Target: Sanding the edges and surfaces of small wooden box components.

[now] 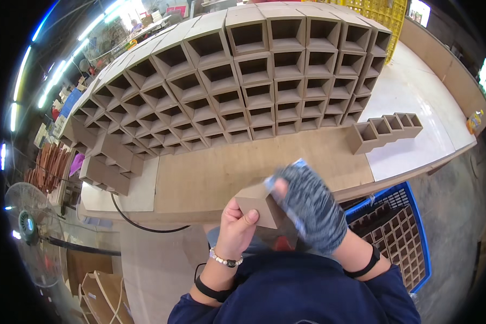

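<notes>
My left hand (236,227) grips a small brown square box (260,206) from its left side, thumb on the near face. My right hand (309,208), in a grey knit glove, is blurred and presses a small pale blue-edged piece (292,168) against the box's right top side. Both hands are held close to my body, just in front of the workbench (210,181) edge.
A large stack of open brown box cells (243,86) fills the bench behind. A row of joined cells (386,129) lies at the right. A blue crate (399,232) of cells stands at my right, a fan (29,227) at the left, a black cable (135,221) hangs.
</notes>
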Available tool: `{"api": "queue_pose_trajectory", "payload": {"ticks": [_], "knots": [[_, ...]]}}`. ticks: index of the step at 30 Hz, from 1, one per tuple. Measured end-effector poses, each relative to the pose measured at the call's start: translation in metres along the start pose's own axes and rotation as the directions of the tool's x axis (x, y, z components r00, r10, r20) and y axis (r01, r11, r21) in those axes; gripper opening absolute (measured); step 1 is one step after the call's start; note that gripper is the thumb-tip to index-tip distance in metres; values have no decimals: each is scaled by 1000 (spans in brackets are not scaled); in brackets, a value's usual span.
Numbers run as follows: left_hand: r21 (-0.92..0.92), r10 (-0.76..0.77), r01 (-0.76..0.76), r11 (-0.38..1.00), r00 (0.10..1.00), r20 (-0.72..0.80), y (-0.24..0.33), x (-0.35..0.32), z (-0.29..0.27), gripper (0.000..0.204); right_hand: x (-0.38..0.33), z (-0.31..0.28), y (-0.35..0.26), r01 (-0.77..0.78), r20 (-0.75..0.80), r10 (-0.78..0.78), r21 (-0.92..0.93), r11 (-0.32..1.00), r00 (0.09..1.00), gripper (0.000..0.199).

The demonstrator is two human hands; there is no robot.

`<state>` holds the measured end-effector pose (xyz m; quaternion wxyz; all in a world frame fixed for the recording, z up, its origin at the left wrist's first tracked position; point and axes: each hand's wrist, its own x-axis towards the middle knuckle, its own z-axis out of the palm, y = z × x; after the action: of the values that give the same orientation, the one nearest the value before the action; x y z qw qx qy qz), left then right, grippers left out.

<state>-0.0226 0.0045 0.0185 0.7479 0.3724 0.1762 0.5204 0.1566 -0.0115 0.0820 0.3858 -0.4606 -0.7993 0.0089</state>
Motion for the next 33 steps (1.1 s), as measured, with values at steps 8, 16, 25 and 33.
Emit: {"api": "queue_pose_trajectory", "payload": {"ticks": [8, 16, 25, 33], "knots": [[49, 57, -57, 997, 998, -8, 3, -7, 9, 39, -20, 30, 51, -43, 120, 65, -181, 983, 991, 37], [85, 50, -49, 995, 999, -12, 6, -1, 10, 40, -7, 9, 11, 173, 45, -175, 44, 984, 983, 40], [-183, 117, -110, 977, 993, 28, 6, -5, 0, 40, -41, 36, 38, -231, -26, 244, 242, 942, 969, 62], [-339, -142, 106, 935, 986, -83, 2, 2, 4, 38, -41, 36, 40, -267, -174, 311, 235, 935, 934, 74]]}}
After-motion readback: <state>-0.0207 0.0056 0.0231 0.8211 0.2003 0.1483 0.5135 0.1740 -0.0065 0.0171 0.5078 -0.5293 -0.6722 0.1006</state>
